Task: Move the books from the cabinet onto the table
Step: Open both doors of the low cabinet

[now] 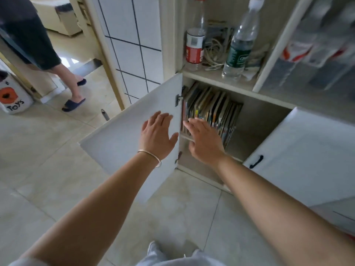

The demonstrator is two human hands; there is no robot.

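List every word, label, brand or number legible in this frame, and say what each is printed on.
"TOYS": black letters on the white toy bin at the left edge.
Green label on the clear plastic bottle: print too blurred to read.
Red-and-white label on the other bottle: unreadable.
Spines of the books in the cabinet: too small and blurred.

Bare forearms, a thin silver bangle (151, 157) on the left wrist.

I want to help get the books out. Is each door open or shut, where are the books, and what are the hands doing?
Left white cabinet door: open.
Right white cabinet door: open.
Row of colourful books: upright, leaning, inside the cabinet.
Left hand: open, holding nothing.
Right hand: open, at the books.
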